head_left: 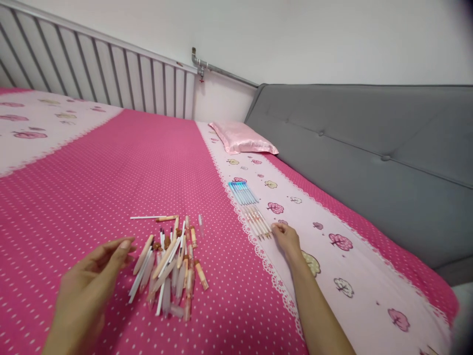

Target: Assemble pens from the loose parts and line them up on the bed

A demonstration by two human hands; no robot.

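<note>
My right hand (287, 240) is closed at the right edge of a row of clear, pale pens (256, 222) with brownish tips, its fingertips pinching the outermost pen. Just beyond lies a second neat row of pens (243, 193) with blue ends. My left hand (92, 281) hovers beside a loose pile of pen parts (170, 266), fingers extended and nothing visible in them. Clear barrels, thin white refills, peach-coloured pieces and brown caps are jumbled in that pile. At its far side rest a white refill (143, 217) and a small clear cap (200, 224).
All of this lies on a bed sheet (155, 162) with pink dotted and pale printed bands. A pink satin pillow (242, 138) sits at the far corner. The grey padded headboard (354, 143) borders the right; a white radiator (107, 69) and pipe (225, 70) line the back wall.
</note>
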